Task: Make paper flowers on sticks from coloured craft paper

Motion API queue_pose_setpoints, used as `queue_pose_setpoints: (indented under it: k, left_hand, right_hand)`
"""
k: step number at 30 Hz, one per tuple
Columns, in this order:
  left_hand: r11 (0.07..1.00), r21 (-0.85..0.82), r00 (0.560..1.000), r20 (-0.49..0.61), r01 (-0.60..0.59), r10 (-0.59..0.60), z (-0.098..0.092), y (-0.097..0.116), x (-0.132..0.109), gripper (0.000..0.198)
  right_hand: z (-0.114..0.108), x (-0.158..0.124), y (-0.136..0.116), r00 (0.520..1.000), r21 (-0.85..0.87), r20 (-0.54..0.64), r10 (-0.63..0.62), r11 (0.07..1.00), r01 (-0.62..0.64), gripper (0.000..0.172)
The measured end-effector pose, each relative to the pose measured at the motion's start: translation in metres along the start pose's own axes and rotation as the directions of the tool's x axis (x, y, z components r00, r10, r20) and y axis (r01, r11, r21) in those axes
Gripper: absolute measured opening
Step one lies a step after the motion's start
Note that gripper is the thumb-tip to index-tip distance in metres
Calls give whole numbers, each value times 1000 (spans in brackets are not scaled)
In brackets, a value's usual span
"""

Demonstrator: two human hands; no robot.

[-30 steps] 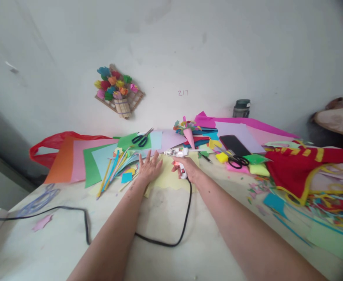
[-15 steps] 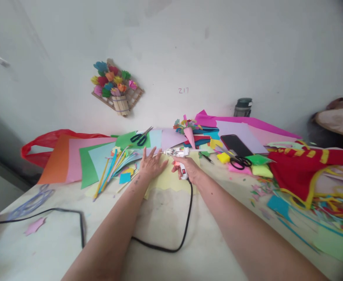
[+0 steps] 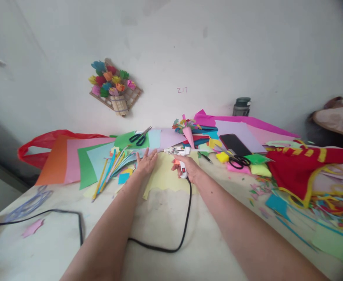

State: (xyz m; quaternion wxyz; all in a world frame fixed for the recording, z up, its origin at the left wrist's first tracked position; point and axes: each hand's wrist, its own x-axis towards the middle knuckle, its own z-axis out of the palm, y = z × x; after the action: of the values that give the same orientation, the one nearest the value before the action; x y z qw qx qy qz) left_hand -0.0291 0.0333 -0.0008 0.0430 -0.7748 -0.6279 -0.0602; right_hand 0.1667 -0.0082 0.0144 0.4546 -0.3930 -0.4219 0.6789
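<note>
My right hand (image 3: 187,168) is wrapped round the handle of a white hot glue gun (image 3: 183,151), whose nozzle points left. A glue stick pokes out of its back end, and a black cord (image 3: 188,210) runs down from the grip. Below the gun lies a pale yellow sheet of paper (image 3: 162,177) with a wavy near edge. My left hand (image 3: 146,162) rests with spread fingers at the sheet's left side, beside a bundle of coloured paper strips (image 3: 109,171). It holds nothing.
Coloured sheets (image 3: 72,160) and dark-handled scissors (image 3: 140,137) lie at the back left. A pink paper cone (image 3: 189,136) with paper flowers is behind the gun. To the right are a phone (image 3: 235,144), more scissors (image 3: 239,161), red cloth (image 3: 291,171) and paper scraps (image 3: 282,207).
My left hand has slid left, away from the nozzle, uncovering more of the yellow sheet. The right hand keeps the glue gun in nearly the same place. The view has shifted slightly.
</note>
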Motion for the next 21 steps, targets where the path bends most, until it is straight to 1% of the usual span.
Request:
queue_pose_setpoints:
  k: [3, 8, 13, 15, 19, 21]
  left_hand:
    - [999, 42, 999, -46, 0, 2, -2, 3, 3, 52]
    - [996, 94, 999, -42, -10, 14, -1, 11, 8, 59]
    - [987, 149, 985, -152, -63, 86, 1, 15, 10, 57]
    - [986, 149, 983, -158, -75, 99, 2, 16, 9, 55]
    - [997, 75, 997, -78, -21, 27, 0, 11, 6, 51]
    - [1000, 5, 994, -110, 24, -24, -4, 4, 3, 50]
  right_hand:
    - [0, 0, -1, 1000, 5, 0, 4, 1000, -4, 23]
    - [0, -1, -1, 1000, -7, 2, 7, 1000, -6, 24]
    - [1, -1, -1, 1000, -18, -9, -1, 1000, 1, 24]
    - [1, 0, 0, 1000, -14, -7, -5, 1000, 5, 24]
    - [1, 1, 1, 1000, 0, -3, 3, 1000, -3, 24]
    - [1, 1, 1, 1000, 7, -9, 10, 1000, -10, 24]
